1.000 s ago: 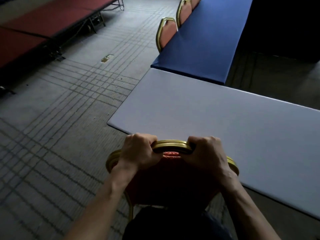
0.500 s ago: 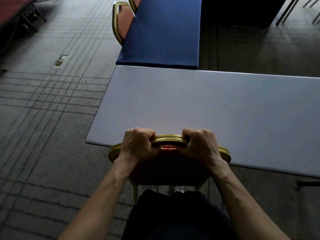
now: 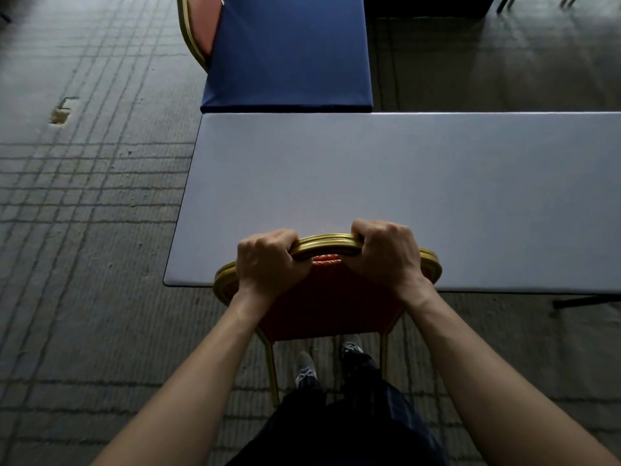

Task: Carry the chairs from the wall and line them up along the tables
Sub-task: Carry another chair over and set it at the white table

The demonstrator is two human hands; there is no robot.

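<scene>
A red chair (image 3: pixel 327 307) with a gold frame stands right in front of me, its back at the near edge of the pale grey table (image 3: pixel 403 183). My left hand (image 3: pixel 268 260) grips the left part of the top rail. My right hand (image 3: pixel 386 253) grips the right part of the same rail. The seat is hidden under the back and the table edge. Behind the grey table lies a blue table (image 3: pixel 289 52), with another red, gold-framed chair (image 3: pixel 198 28) standing at its left side.
Grey carpet with a grid pattern (image 3: pixel 84 230) spreads out to the left, with a small floor socket (image 3: pixel 62 112) in it. A dark table leg (image 3: pixel 584 301) shows under the grey table at the right. My feet (image 3: pixel 329 361) are behind the chair.
The view has swung so that the grey table lies square in front of me. The chair held by both hands now sits against the table's near edge, closer to its left corner.
</scene>
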